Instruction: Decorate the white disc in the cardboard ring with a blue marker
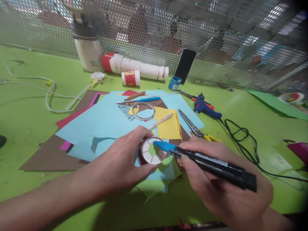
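Observation:
My left hand (125, 157) is closed around a short, round paper cup piece (145, 153). Its white face is split into sections by black lines around a green middle, and dots show in the upper section. Between the thumb and fingers of my right hand (216, 166) is a black marker (214, 165) with a blue, paint-smeared front end. The marker's tip meets the upper part of the white face, as far as I can tell. Under both hands lie sheets of light blue paper (81, 128), and a yellow paper (168, 126) is just beyond the cup piece.
Scissors (190, 123), a blue glue gun (204, 106) with a black cable, and a purple item (298, 152) lie to the right. Farther back are stacked paper cups (141, 67), a blue paint jar (174, 83), a phone (186, 65) and a spray bottle (88, 48) before a perforated panel.

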Demonstrator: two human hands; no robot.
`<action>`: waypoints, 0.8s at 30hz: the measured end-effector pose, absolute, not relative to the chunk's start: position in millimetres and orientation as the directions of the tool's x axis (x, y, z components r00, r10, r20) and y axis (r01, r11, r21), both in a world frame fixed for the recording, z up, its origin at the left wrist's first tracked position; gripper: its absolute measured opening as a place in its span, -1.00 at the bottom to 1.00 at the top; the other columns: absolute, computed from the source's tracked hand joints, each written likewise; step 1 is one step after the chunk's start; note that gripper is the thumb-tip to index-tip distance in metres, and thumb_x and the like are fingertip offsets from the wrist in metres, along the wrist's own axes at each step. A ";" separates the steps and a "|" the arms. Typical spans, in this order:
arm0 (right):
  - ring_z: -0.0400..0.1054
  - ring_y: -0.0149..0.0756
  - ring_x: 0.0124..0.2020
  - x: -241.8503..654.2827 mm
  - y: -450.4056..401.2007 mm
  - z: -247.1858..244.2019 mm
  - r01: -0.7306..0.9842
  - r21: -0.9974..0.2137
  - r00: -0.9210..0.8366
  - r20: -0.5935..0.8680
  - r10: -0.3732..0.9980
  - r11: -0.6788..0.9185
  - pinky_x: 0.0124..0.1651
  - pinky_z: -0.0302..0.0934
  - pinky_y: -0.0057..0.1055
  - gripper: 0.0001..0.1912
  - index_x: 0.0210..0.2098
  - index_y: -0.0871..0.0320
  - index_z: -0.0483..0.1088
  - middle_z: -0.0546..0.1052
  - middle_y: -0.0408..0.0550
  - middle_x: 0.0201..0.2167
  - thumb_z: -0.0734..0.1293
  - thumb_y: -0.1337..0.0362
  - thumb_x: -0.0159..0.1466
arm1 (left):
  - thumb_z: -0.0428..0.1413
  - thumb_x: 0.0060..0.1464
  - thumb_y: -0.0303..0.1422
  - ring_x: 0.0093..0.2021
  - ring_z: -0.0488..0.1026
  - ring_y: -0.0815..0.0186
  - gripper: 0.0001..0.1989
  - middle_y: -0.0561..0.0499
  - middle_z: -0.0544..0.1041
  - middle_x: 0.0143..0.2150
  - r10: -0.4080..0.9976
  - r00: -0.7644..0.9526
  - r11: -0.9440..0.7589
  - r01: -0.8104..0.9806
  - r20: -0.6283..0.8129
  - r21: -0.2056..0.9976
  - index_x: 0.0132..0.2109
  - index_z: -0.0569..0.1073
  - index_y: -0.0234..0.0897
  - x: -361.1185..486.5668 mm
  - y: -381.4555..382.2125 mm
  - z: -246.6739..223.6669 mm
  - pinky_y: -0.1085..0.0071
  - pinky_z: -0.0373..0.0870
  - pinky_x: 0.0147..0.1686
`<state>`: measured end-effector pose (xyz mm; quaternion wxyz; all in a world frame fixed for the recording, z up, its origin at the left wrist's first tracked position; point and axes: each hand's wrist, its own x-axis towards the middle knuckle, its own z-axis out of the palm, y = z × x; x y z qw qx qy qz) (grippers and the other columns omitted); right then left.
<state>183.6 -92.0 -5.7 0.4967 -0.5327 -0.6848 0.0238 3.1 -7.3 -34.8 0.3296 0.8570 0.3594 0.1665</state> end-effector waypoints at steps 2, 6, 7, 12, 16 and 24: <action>0.51 -0.39 -0.48 184.2 -91.8 -6.3 0.711 -0.558 0.059 0.654 0.754 0.428 -0.48 0.41 -0.52 -0.79 -0.30 0.06 0.45 0.59 -0.23 -0.46 0.39 0.49 0.14 | 0.16 0.08 -0.28 -0.16 0.54 0.18 -0.66 -0.01 0.55 -0.07 0.726 0.685 -0.526 0.504 0.053 0.685 -0.01 0.29 -0.16 3.0 -7.2 -35.2 0.32 0.45 -0.30; 0.49 -0.47 -0.47 184.7 -92.6 -8.9 0.705 -0.555 0.052 0.661 0.748 0.441 -0.43 0.40 -0.60 -0.81 -0.29 0.09 0.45 0.58 -0.25 -0.46 0.39 0.49 0.15 | 0.15 0.09 -0.23 -0.20 0.55 0.20 -0.66 0.00 0.56 -0.10 0.730 0.681 -0.520 0.495 0.061 0.696 -0.02 0.29 -0.16 3.8 -8.0 -36.6 0.33 0.46 -0.32; 0.49 -0.48 -0.46 184.6 -92.9 -9.4 0.707 -0.554 0.053 0.662 0.747 0.441 -0.41 0.39 -0.62 -0.81 -0.28 0.10 0.45 0.57 -0.25 -0.46 0.40 0.49 0.16 | 0.15 0.09 -0.23 -0.18 0.55 0.18 -0.67 -0.01 0.57 -0.09 0.731 0.680 -0.518 0.495 0.060 0.697 -0.01 0.30 -0.16 4.0 -8.3 -37.0 0.33 0.46 -0.33; 0.49 -0.51 -0.43 184.0 -93.3 -9.5 0.709 -0.553 0.054 0.661 0.748 0.437 -0.36 0.38 -0.66 -0.83 -0.28 0.11 0.45 0.57 -0.26 -0.44 0.40 0.47 0.17 | 0.16 0.08 -0.25 -0.15 0.56 0.17 -0.67 0.00 0.57 -0.08 0.735 0.673 -0.526 0.495 0.077 0.692 -0.02 0.30 -0.15 4.2 -8.3 -39.1 0.34 0.46 -0.34; 0.48 -0.54 -0.42 185.5 -93.1 -10.2 0.708 -0.561 0.048 0.643 0.764 0.428 -0.34 0.37 -0.69 -0.84 -0.27 0.10 0.45 0.57 -0.27 -0.44 0.40 0.46 0.18 | 0.16 0.08 -0.24 -0.18 0.56 0.20 -0.66 0.02 0.57 -0.09 0.731 0.679 -0.529 0.497 0.072 0.687 -0.01 0.29 -0.15 3.8 -7.5 -38.8 0.34 0.46 -0.33; 0.48 -0.50 -0.42 187.4 -96.3 -11.4 0.722 -0.563 0.056 0.628 0.776 0.403 -0.36 0.38 -0.65 -0.87 -0.27 0.08 0.44 0.58 -0.25 -0.41 0.41 0.40 0.20 | 0.16 0.08 -0.25 -0.20 0.55 0.20 -0.66 0.01 0.57 -0.10 0.732 0.676 -0.541 0.494 0.091 0.681 -0.01 0.29 -0.15 3.6 -8.0 -40.6 0.34 0.45 -0.34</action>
